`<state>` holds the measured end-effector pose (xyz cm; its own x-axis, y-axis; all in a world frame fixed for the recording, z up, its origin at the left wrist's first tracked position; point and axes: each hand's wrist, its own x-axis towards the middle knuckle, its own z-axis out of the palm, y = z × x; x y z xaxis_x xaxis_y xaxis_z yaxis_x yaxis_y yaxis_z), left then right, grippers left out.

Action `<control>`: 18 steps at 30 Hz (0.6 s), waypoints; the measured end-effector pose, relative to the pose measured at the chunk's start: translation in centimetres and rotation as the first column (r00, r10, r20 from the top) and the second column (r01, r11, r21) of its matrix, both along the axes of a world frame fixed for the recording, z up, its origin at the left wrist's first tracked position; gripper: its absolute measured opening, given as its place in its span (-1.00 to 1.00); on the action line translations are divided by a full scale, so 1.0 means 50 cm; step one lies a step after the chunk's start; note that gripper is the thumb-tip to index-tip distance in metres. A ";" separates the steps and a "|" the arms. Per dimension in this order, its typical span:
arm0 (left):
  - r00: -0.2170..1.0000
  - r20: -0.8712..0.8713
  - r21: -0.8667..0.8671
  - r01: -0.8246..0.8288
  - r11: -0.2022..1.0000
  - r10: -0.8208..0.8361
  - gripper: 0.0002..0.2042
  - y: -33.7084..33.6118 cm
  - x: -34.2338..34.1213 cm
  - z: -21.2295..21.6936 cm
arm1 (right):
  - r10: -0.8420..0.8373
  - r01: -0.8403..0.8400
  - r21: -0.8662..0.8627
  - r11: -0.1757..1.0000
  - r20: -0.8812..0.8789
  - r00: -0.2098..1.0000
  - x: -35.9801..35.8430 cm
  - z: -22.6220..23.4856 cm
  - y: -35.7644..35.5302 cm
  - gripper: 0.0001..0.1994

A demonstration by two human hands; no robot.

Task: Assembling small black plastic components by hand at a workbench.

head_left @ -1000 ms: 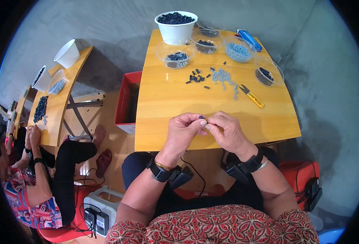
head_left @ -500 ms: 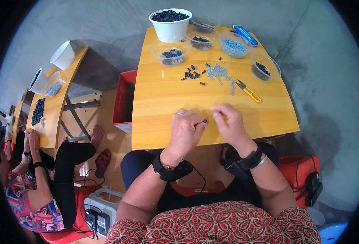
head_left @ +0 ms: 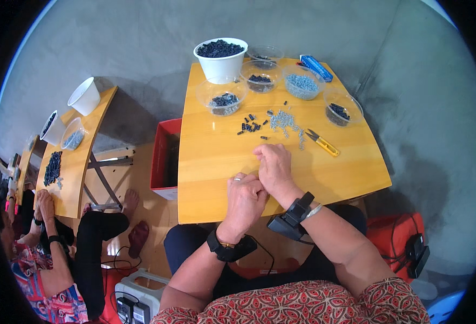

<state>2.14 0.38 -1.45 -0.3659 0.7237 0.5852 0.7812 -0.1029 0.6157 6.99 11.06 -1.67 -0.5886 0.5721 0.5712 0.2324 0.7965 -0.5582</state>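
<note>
Left hand (head_left: 243, 198), centre: fingers curled; grasp cannot be told, right hand (head_left: 274, 166) covering fingertips. Right hand: fingers bent, tips hidden; grasp likewise unclear. Nearest black cylinder (head_left: 264, 137): on worktop (head_left: 340, 178), just above right hand, long axis roughly left-right. Grey pieces (head_left: 283, 120) above it, to right. Yellow snips (head_left: 327, 146), right of centre: blades toward upper left. White bucket (head_left: 222, 70), upper centre.

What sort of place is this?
Probably a small workshop for handwork. A white bucket heaped with small black pieces stands on a wooden table, yellow-handled snips lie nearby, and a co-worker sits at a similar table with more pieces.
</note>
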 end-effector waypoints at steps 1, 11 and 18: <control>1.000 0.002 -0.006 -0.011 1.000 0.011 -0.95 0.000 0.000 0.000 | 0.002 -0.002 0.033 0.999 0.004 1.000 0.000 0.001 0.000 -0.90; 0.999 0.021 -0.014 -0.037 0.999 0.037 -0.94 0.005 0.000 -0.007 | 0.000 0.000 0.042 0.999 -0.002 1.000 -0.007 -0.013 0.008 -0.93; 0.997 -0.029 -0.003 -0.070 0.998 0.070 -0.95 -0.001 0.005 -0.012 | -0.041 0.025 0.102 0.994 0.165 0.985 -0.006 -0.012 0.000 -0.93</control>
<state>2.37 0.34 -2.05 -0.3988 0.6993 0.5932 0.8039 -0.0446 0.5931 6.69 11.06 -2.27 -0.6620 0.5381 0.5218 0.3426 0.8364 -0.4278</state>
